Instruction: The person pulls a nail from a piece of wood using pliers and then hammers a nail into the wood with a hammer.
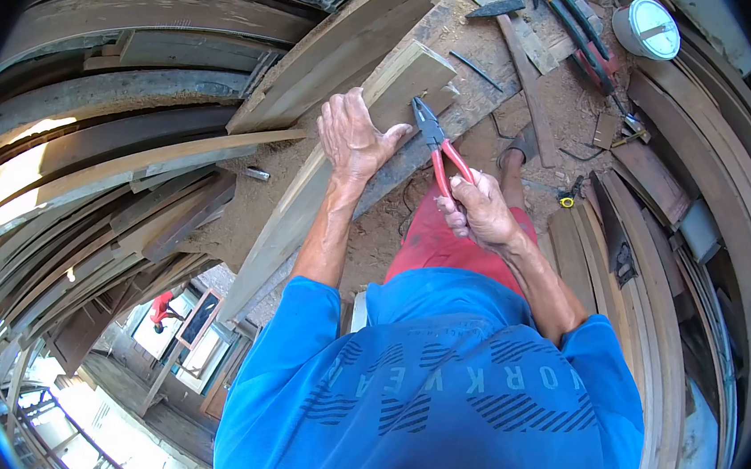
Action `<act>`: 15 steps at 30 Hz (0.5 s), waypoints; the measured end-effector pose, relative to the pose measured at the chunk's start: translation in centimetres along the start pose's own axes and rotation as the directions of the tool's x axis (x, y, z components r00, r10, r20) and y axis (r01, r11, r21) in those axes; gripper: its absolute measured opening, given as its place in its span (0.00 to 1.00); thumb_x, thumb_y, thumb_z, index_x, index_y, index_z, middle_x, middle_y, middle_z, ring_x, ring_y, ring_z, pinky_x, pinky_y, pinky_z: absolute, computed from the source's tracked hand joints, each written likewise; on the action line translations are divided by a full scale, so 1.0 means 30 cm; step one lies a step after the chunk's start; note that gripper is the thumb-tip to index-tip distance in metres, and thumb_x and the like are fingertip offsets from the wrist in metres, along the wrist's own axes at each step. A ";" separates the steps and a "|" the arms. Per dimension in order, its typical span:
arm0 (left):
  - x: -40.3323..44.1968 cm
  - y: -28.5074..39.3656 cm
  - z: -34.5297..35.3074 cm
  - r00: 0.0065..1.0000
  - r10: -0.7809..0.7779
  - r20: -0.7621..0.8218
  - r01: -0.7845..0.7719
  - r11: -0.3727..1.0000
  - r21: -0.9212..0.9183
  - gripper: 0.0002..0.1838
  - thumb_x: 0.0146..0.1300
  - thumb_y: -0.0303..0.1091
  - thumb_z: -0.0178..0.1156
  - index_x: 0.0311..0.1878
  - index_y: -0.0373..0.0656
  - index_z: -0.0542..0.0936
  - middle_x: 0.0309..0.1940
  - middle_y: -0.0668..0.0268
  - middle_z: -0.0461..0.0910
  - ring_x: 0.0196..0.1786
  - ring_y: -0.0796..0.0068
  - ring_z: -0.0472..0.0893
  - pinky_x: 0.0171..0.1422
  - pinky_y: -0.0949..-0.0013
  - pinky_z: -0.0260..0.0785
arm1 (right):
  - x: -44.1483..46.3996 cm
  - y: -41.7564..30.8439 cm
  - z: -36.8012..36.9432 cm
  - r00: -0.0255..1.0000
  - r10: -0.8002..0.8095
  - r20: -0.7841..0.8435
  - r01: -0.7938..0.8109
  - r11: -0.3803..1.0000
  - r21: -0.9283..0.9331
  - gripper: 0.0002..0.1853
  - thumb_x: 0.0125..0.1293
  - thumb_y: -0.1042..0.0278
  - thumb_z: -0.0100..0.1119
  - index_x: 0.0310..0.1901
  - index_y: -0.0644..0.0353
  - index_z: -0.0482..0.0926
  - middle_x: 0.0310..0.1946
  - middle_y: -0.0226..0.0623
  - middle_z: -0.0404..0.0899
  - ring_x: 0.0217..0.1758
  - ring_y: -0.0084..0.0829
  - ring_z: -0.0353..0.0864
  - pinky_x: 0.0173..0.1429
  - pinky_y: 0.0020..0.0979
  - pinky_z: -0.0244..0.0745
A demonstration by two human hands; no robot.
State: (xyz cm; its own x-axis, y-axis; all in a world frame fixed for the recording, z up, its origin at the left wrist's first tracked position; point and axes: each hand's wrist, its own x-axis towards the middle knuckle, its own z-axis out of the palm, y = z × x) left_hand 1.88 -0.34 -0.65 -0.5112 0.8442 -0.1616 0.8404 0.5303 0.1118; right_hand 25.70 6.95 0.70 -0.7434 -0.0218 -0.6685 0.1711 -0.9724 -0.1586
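Note:
My right hand (482,210) is closed around the red handles of a pair of pliers (436,137). The dark jaws point up and left, right by the face of a wooden beam (400,76). A small dark spot shows on the wood near their tips; whether the jaws touch it I cannot tell. My left hand (350,138) bears on the same beam, its fingers bent over the far edge and its thumb stretched toward the pliers. The beam slants from the upper middle down to the left, partly hidden by my left hand and forearm.
A hammer (531,92), a thin dark rod (476,71) and long-handled tools (580,25) lie beyond the beam. At upper right stands a white bucket (647,29). A yellow tape measure (567,200) lies on the ground. Stacked planks (120,92) line both sides. A person in red (162,305) is far off.

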 end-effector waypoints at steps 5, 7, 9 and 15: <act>-0.003 0.004 -0.007 1.000 -0.010 0.005 0.010 1.000 0.005 0.51 0.36 0.55 0.89 0.60 0.37 0.76 0.48 0.53 0.79 0.53 0.50 0.78 0.58 0.50 0.70 | 0.008 0.034 -0.011 0.988 0.042 0.146 -0.102 0.895 0.433 0.07 0.85 0.60 0.51 0.49 0.50 0.67 0.33 0.30 0.76 0.26 0.14 0.68 0.24 0.21 0.66; -0.005 0.002 -0.005 1.000 -0.007 0.010 0.007 1.000 0.003 0.51 0.36 0.55 0.89 0.60 0.37 0.75 0.48 0.53 0.79 0.53 0.49 0.78 0.58 0.50 0.70 | 0.004 0.030 -0.016 0.992 0.036 0.117 -0.072 0.947 0.314 0.07 0.85 0.59 0.52 0.49 0.50 0.67 0.33 0.31 0.77 0.26 0.14 0.69 0.24 0.21 0.66; -0.003 0.004 -0.003 1.000 -0.004 0.003 0.004 1.000 -0.002 0.51 0.35 0.55 0.89 0.60 0.37 0.75 0.48 0.53 0.79 0.52 0.49 0.78 0.58 0.50 0.70 | 0.001 0.007 -0.020 0.999 0.006 0.041 -0.008 0.999 0.033 0.08 0.85 0.58 0.54 0.49 0.48 0.67 0.34 0.31 0.77 0.27 0.14 0.69 0.24 0.20 0.66; -0.006 0.008 -0.004 1.000 -0.005 -0.016 0.005 1.000 0.008 0.51 0.35 0.55 0.89 0.60 0.37 0.76 0.47 0.53 0.79 0.52 0.49 0.78 0.58 0.50 0.70 | -0.004 0.019 -0.005 0.994 0.039 0.105 -0.076 0.921 0.381 0.08 0.85 0.60 0.49 0.48 0.53 0.68 0.32 0.29 0.76 0.24 0.15 0.69 0.24 0.22 0.67</act>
State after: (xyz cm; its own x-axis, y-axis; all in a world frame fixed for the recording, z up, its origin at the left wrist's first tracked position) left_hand 2.15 -0.36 -0.48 -0.5181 0.8427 -0.1460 0.8392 0.5339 0.1035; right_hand 25.98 6.44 0.59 -0.8001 -0.0839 -0.5940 -0.0322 -0.9828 0.1821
